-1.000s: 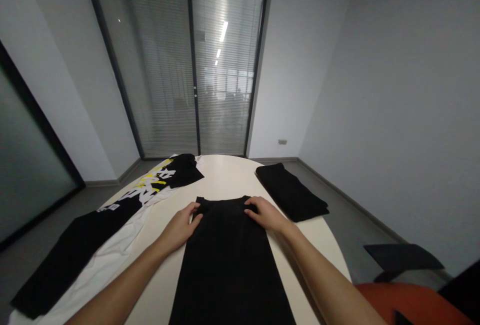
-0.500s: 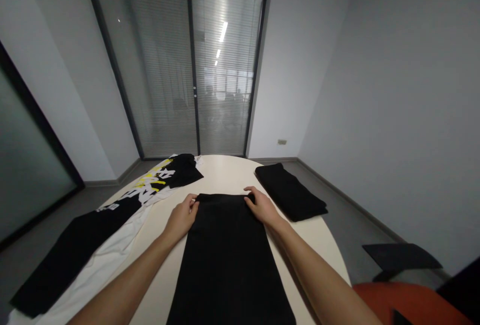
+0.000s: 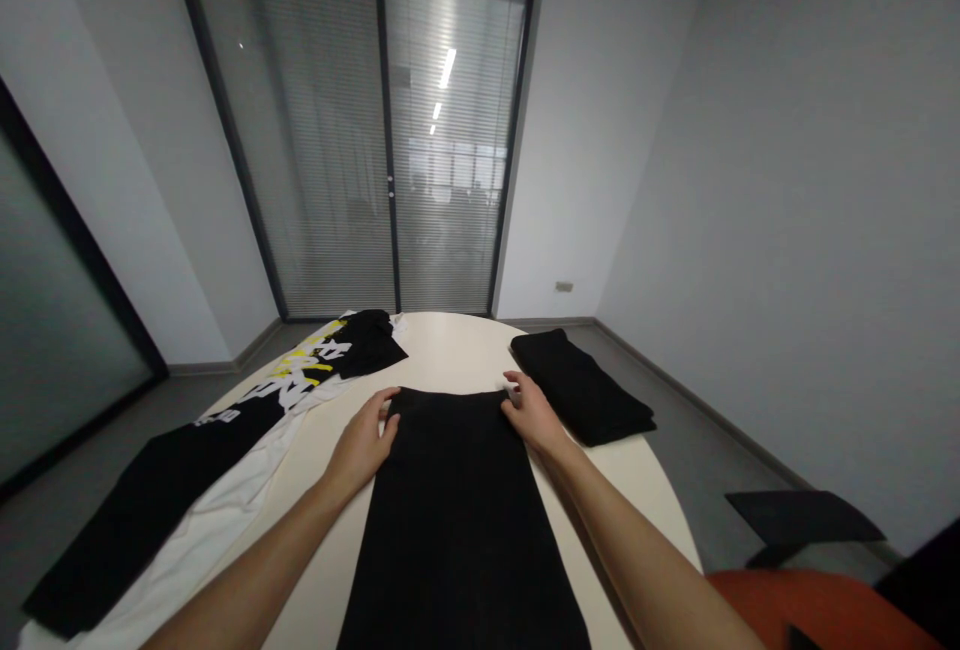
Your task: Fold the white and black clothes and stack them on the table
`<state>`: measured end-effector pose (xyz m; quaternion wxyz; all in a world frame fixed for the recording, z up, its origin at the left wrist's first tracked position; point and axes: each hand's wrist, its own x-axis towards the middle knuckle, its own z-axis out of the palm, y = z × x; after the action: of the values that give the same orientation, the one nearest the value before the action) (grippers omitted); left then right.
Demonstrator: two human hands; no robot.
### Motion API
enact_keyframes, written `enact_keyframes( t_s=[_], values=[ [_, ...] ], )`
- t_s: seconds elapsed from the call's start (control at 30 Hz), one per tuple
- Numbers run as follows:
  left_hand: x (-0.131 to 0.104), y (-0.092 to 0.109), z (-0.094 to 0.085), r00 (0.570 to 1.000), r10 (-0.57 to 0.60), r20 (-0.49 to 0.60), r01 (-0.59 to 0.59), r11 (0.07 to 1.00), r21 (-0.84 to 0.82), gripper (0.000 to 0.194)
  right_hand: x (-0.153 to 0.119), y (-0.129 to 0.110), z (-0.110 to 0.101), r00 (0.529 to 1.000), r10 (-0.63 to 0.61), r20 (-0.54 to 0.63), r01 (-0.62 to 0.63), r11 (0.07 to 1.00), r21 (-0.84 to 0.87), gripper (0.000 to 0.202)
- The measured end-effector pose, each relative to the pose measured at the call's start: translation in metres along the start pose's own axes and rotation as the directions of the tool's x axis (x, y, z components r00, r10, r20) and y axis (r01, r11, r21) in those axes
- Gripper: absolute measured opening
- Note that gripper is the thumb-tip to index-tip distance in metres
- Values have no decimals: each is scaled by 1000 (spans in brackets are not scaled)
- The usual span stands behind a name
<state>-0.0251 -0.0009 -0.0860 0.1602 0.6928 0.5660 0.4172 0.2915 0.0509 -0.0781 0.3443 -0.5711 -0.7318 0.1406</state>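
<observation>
A long black garment point(image 3: 457, 520), folded to a strip, lies flat in front of me and runs out of view at the bottom. Its kind cannot be made out. At its far left corner is my left hand point(image 3: 366, 438), open, thumb and index finger apart, fingertips touching the edge. My right hand point(image 3: 534, 412) is at the far right corner, also open, with the index finger stretched beyond the edge and the thumb beside the cloth.
The round cream table point(image 3: 442, 345) carries a folded black cloth point(image 3: 581, 385) on the right. Along the left lie black clothes with white and yellow print point(image 3: 247, 410) over white fabric point(image 3: 217, 520). An orange chair point(image 3: 817, 610) stands at lower right.
Both hands have loosened at the garment's far edge, the right one shifting slightly outward. That edge, bunched up before, now lies flatter.
</observation>
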Motion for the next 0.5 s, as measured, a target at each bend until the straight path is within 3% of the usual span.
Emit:
enact_keyframes(
  t_s=[0.13, 0.3, 0.43, 0.5],
  values=[
    [-6, -7, 2, 998, 68, -3, -67, 987, 146, 32, -8, 0, -7, 995, 84, 50, -72, 974, -217, 36],
    [-6, -9, 0, 995, 89, 35, -95, 924, 371, 33, -10, -8, -9, 992, 67, 103, -41, 969, -242, 33],
    [-7, 10, -11, 990, 138, -20, -117, 900, 421, 31, -10, -22, -16, 999, 26, 26, -18, 961, -276, 42],
    [-14, 25, -18, 982, 184, 30, -181, 904, 388, 31, -14, -32, -24, 999, -27, 41, 36, 972, -232, 40]
  ],
)
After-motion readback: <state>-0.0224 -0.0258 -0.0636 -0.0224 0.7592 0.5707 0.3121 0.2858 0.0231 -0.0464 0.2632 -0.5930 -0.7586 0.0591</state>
